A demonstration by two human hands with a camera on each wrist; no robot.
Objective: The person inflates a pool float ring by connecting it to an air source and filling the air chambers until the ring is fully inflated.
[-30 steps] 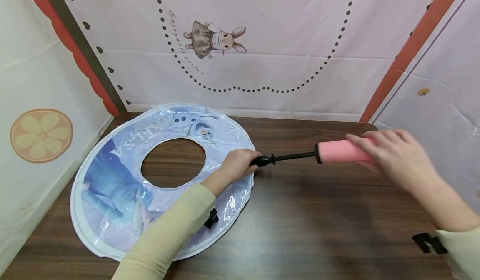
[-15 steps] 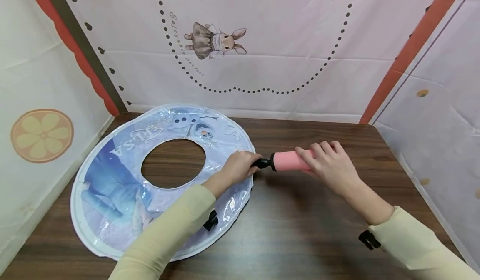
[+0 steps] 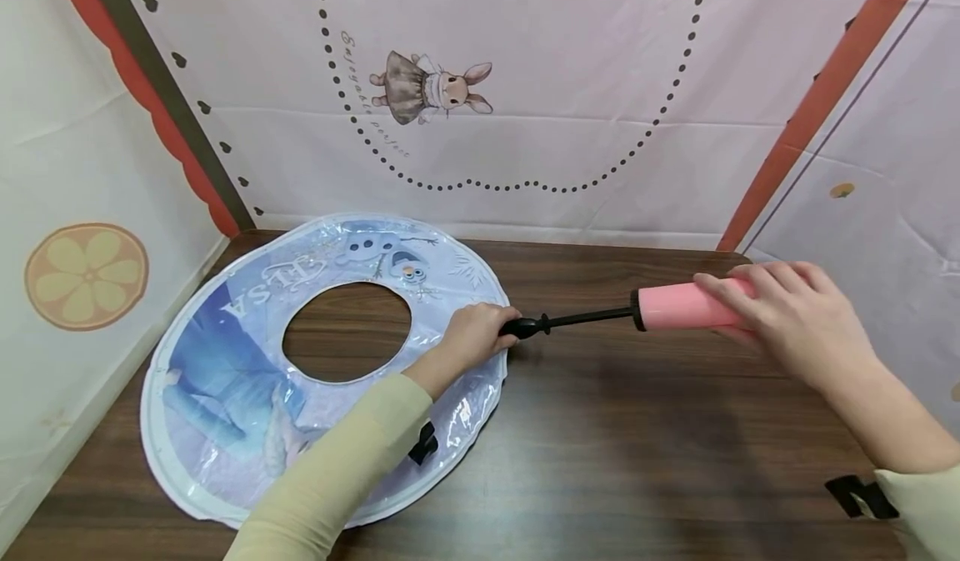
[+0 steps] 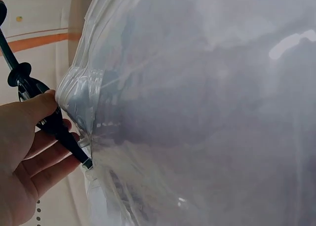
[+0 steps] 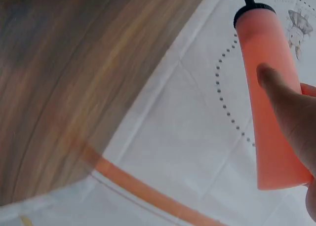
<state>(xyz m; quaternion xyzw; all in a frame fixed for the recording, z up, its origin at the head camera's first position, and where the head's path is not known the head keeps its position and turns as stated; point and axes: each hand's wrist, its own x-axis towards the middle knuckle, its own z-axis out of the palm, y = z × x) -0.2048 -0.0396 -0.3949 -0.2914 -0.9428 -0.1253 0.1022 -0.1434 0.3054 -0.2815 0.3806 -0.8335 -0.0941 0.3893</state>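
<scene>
A blue and lilac swim ring (image 3: 225, 353) printed with a snowman and "ELSA" lies puffed on the table. At its right edge my left hand (image 3: 472, 336) grips the black nozzle end (image 4: 37, 95) of a hand pump. In the left wrist view the nozzle tip (image 4: 86, 162) meets the ring's clear valve, with the thumb and fingers around the black part. The pump's pink barrel (image 3: 678, 305) is held by my right hand (image 3: 798, 328), fingers wrapped round its far end. Between barrel and nozzle the thin black rod (image 3: 592, 317) is drawn out long.
The brown wooden table (image 3: 600, 461) runs up to a printed cloth backdrop (image 3: 570, 69) behind it. More cloth hangs at the left side (image 3: 67, 161) and the right side (image 3: 892, 236). Black straps sit at both cuffs.
My right hand first slid the pink barrel left until it met the nozzle end, then drew it back right, baring the rod again. My left hand and the ring have stayed in place.
</scene>
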